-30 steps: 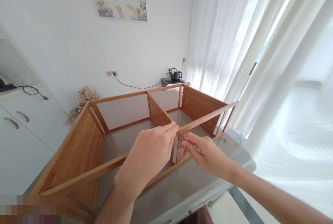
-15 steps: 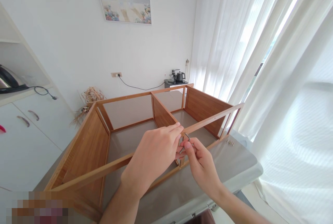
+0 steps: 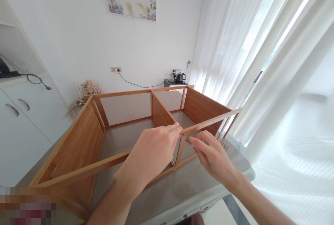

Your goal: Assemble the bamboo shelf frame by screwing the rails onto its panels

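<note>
My left hand (image 3: 151, 152) is closed over the middle joint of a wooden frame (image 3: 206, 123), its fingers wrapped around the rail. Just right of those fingers, a small bolt (image 3: 183, 134) shows at the joint above a short upright post. My right hand (image 3: 211, 150) pinches an Allen key (image 3: 188, 142), mostly hidden by the fingers. The key's visible end is beside the post, apart from the bolt. The frame has wooden side panels and a middle divider panel (image 3: 163, 108). Several loose bolts (image 3: 225, 145) lie on the table beyond my right hand.
The frame rests on a grey table (image 3: 188, 190) with a rounded corner. White curtains (image 3: 273, 78) hang at the right. A black coffee maker (image 3: 180, 76) stands on a small stand behind. White cabinets (image 3: 23, 127) and dried plants (image 3: 85, 94) are at the left.
My right hand has moved a little right, drawing the Allen key away from the bolt. My left hand stays on the joint. The view has shifted slightly.
</note>
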Demonstrator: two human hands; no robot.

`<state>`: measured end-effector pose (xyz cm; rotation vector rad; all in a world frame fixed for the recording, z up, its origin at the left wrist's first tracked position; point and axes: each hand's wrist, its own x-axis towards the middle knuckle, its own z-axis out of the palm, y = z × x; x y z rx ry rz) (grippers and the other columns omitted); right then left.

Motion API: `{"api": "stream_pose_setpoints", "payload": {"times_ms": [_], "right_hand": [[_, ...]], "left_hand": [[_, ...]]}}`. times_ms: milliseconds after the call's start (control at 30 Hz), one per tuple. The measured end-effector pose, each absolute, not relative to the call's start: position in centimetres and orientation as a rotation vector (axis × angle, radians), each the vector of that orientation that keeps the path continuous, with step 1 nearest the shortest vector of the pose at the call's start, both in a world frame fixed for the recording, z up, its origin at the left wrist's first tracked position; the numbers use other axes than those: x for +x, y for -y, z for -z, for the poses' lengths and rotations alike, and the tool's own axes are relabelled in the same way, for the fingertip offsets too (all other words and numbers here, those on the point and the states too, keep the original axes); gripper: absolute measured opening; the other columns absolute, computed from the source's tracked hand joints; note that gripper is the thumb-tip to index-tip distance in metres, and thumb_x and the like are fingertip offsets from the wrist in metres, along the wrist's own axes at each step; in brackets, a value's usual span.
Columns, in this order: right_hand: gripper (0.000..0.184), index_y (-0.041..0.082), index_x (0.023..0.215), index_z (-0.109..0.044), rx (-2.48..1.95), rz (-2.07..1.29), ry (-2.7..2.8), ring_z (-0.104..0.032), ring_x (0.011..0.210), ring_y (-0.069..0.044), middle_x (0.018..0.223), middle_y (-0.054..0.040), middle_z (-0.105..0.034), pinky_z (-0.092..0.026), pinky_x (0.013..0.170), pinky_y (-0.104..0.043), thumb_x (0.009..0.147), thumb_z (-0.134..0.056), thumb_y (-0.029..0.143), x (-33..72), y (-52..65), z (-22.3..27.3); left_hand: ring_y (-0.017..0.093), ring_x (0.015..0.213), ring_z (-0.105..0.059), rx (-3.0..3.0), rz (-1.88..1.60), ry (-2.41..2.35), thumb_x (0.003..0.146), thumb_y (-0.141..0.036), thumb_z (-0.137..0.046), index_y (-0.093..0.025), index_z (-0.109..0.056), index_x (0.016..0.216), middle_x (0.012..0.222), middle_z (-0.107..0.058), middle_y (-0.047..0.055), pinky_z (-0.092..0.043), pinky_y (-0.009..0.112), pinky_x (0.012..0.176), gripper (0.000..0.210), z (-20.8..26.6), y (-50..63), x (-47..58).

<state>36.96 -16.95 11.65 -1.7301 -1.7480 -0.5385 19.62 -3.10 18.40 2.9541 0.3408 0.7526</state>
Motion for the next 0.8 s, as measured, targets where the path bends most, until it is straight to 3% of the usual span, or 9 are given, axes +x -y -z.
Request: {"api": "stream_pose_setpoints", "payload": {"times_ms": [200,500,800], "right_hand": [[0.025,0.023,0.107,-0.063,-1.782,0.733,1.889,-0.046,0.074,-0.015,0.085,-0.0036,-0.052,-0.037,0.067,-0.028,0.095,-0.046,0.009,38.5,16.8,-13.4],[0.026,0.023,0.104,-0.063,-1.852,0.732,1.905,-0.043,0.075,-0.015,0.083,-0.0026,-0.05,-0.034,0.066,-0.028,0.093,-0.046,0.006,38.1,16.8,-14.2],[0.021,0.021,0.1,-0.061,-1.849,0.692,1.913,-0.049,0.077,-0.015,0.085,-0.0035,-0.056,-0.037,0.072,-0.03,0.093,-0.048,0.007,37.9,16.5,-14.3]], "left_hand": [[0.018,0.104,-0.069,2.955,-0.744,-0.348,0.101,-0.025,-0.039,-0.029,-0.063,0.126,0.124,-0.069,-0.001,-0.056,0.029,0.09,0.035,-18.5,3.2,19.7],[0.018,0.099,-0.07,2.975,-0.727,-0.361,0.101,-0.025,-0.04,-0.029,-0.061,0.125,0.121,-0.07,0.0,-0.055,0.029,0.085,0.033,-18.5,3.3,19.8],[0.016,0.084,-0.069,3.023,-0.661,-0.417,0.1,-0.024,-0.042,-0.025,-0.06,0.11,0.111,-0.066,0.001,-0.05,0.026,0.064,0.022,-18.9,3.7,20.5]]}}
